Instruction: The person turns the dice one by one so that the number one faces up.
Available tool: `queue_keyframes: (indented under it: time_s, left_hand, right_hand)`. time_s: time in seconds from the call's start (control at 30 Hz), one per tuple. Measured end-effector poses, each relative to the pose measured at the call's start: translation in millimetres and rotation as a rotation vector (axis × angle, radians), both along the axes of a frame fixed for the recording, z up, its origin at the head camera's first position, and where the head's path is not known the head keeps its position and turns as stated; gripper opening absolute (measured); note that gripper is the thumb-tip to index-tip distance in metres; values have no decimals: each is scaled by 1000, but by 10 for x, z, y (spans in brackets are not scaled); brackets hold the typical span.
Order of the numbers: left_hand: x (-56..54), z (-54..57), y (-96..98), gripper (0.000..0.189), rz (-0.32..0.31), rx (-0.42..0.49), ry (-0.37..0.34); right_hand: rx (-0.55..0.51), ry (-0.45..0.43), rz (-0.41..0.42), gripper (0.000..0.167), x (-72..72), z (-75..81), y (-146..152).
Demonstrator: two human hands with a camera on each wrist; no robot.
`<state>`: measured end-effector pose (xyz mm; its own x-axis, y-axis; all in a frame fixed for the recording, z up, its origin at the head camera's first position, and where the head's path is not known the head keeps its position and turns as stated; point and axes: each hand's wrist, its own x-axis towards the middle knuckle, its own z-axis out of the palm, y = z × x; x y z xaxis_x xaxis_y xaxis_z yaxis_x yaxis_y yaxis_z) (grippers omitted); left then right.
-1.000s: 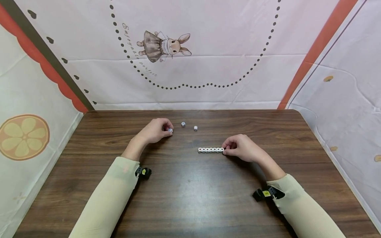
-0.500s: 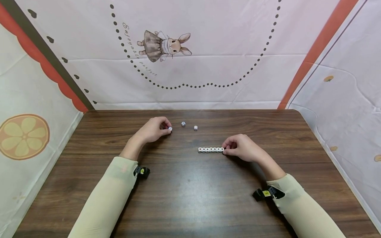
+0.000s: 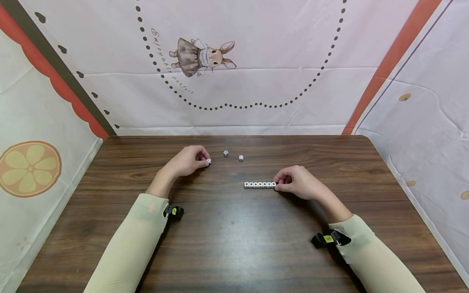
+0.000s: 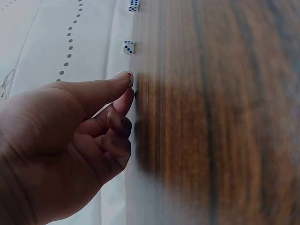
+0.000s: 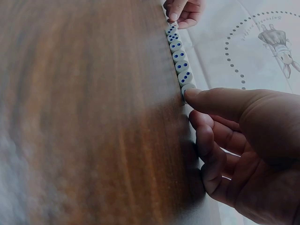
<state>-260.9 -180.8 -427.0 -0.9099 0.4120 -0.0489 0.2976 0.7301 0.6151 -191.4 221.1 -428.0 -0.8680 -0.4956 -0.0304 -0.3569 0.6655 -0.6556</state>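
My left hand [image 3: 187,160] pinches a white die [image 3: 208,161] between thumb and fingertips at the far left of the table. In the left wrist view the thumb [image 4: 108,89] hides most of that die. A straight row of white dice [image 3: 258,185] lies near the table's middle, each topped by a red dot. My right hand [image 3: 300,181] holds the die at the row's right end with thumb and fingers. Blue pips mark the row's sides [image 5: 179,56] in the right wrist view. Two loose dice, one farther back [image 3: 226,153] and one to its right [image 3: 241,158], lie beyond the row.
The brown wood-grain table [image 3: 234,244] ends at a pale printed cloth wall [image 3: 278,49] behind it. More cloth hangs at the left and right sides. A black wrist camera [image 3: 177,212] sits at the left cuff, and another [image 3: 319,240] at the right.
The die in my left fingers has turned and shows a different face. That hand has shifted slightly left. My right hand and the row stay where they were.
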Motion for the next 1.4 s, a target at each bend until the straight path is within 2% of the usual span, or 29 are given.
queue_keyframes:
  time_s: [0.4,0.63,0.73,0.93,1.07,1.4]
  left_hand:
    - [-17,-28,2,13,4,-29,9]
    - [20,20,17,23,2,-53,-3]
    - [29,32,23,28,-10,-42,-4]
    - [26,30,39,37,-83,-12,22]
    - [24,27,52,29,-111,-25,33]
    - [13,27,59,13,-91,-22,15]
  right_hand:
    - [-2,0,-1,9,-8,-14,6]
    - [-2,1,1,9,-9,-15,7]
    - [-1,4,2,9,-11,-15,6]
    - [1,12,3,9,-10,-12,6]
    - [-2,13,4,9,-7,-14,6]
    - [0,20,4,10,-3,-16,-3]
